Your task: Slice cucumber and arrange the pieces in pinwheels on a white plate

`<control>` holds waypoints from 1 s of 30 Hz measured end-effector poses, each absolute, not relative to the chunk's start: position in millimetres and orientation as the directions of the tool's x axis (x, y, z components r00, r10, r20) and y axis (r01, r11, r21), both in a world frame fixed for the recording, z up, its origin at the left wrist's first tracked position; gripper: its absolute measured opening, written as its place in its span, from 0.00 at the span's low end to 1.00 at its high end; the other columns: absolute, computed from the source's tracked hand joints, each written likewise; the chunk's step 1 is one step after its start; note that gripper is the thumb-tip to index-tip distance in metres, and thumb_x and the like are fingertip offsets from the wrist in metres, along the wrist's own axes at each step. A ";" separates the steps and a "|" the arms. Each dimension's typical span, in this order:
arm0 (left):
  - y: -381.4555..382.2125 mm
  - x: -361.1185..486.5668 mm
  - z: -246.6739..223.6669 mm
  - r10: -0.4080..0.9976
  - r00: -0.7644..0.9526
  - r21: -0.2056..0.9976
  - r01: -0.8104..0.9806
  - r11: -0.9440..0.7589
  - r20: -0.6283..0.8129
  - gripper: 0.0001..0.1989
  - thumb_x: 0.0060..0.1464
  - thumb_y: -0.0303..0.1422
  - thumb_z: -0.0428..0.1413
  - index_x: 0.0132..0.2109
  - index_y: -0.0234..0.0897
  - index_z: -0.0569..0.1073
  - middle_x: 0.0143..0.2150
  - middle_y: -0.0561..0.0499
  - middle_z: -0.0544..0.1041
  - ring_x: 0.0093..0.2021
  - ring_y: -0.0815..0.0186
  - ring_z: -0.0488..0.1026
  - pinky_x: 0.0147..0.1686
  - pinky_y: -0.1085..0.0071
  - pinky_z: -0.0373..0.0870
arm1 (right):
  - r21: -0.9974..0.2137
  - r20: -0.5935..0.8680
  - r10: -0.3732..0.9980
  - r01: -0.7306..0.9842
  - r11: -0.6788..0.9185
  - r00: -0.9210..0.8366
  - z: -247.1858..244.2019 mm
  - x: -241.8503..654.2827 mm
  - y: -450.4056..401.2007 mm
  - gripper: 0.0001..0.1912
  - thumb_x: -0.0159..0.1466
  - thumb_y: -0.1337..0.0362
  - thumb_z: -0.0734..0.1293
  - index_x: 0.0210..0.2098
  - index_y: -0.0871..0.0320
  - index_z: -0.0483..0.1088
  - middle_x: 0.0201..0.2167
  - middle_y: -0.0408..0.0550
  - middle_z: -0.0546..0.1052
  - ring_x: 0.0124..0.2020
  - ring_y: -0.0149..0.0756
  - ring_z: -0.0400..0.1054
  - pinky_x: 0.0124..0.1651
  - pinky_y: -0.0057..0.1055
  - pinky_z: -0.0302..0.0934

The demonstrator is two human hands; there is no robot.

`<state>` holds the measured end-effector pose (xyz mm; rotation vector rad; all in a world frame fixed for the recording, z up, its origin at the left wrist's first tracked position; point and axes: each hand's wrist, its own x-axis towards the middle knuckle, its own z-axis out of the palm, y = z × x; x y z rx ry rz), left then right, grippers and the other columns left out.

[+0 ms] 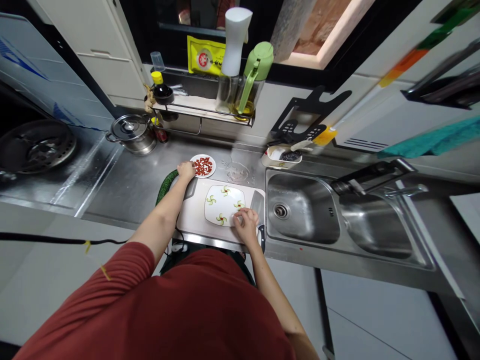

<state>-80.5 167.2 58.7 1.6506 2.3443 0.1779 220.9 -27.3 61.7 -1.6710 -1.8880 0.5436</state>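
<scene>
My left hand (186, 171) is closed at the left rim of a small white plate (214, 168). Small red pieces (203, 166), perhaps berries, are spread over that plate. Curled together, the fingers of my right hand (246, 223) are at the right edge of a larger square white plate (224, 206) with a green pinwheel pattern; whether they hold anything is hidden. This plate rests on a pale cutting board (193, 217). Along the board's right side lies a kitchen knife (257, 201), its dark handle towards me. A dark green cucumber (166, 187) lies left of the board, partly behind my left forearm.
A double sink (303, 210) with a faucet (407, 190) is on the right. Behind the board are a lidded steel pot (133, 134), a small container (282, 156) and a wall rack (202, 107) holding bottles. The stove burner (37, 147) is far left.
</scene>
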 end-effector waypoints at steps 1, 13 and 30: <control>167.3 -80.6 59.2 0.938 -0.315 0.250 0.905 0.343 -0.148 0.12 0.52 0.33 0.51 0.42 0.41 0.76 0.46 0.41 0.75 0.47 0.55 0.70 0.47 0.60 0.58 | -0.628 0.138 0.988 0.765 0.143 -0.071 61.3 221.3 -27.4 0.07 0.60 0.60 0.62 0.32 0.54 0.72 0.44 0.49 0.69 0.52 0.46 0.53 0.53 0.42 0.44; 171.2 -81.4 59.3 0.939 -0.302 0.218 0.917 0.333 -0.165 0.15 0.56 0.36 0.47 0.42 0.38 0.76 0.45 0.39 0.75 0.47 0.53 0.69 0.46 0.59 0.59 | -0.627 0.138 0.989 0.767 0.135 -0.061 60.2 222.8 -27.7 0.07 0.60 0.60 0.63 0.32 0.54 0.72 0.44 0.48 0.69 0.52 0.46 0.53 0.53 0.42 0.44; 163.5 -93.6 60.5 0.952 -0.271 0.273 0.914 0.300 -0.139 0.13 0.57 0.34 0.47 0.44 0.39 0.74 0.47 0.40 0.74 0.49 0.55 0.69 0.48 0.60 0.60 | -0.629 0.140 0.989 0.766 0.133 -0.056 57.7 221.9 -27.1 0.07 0.60 0.60 0.63 0.32 0.54 0.72 0.44 0.48 0.69 0.52 0.46 0.54 0.53 0.41 0.44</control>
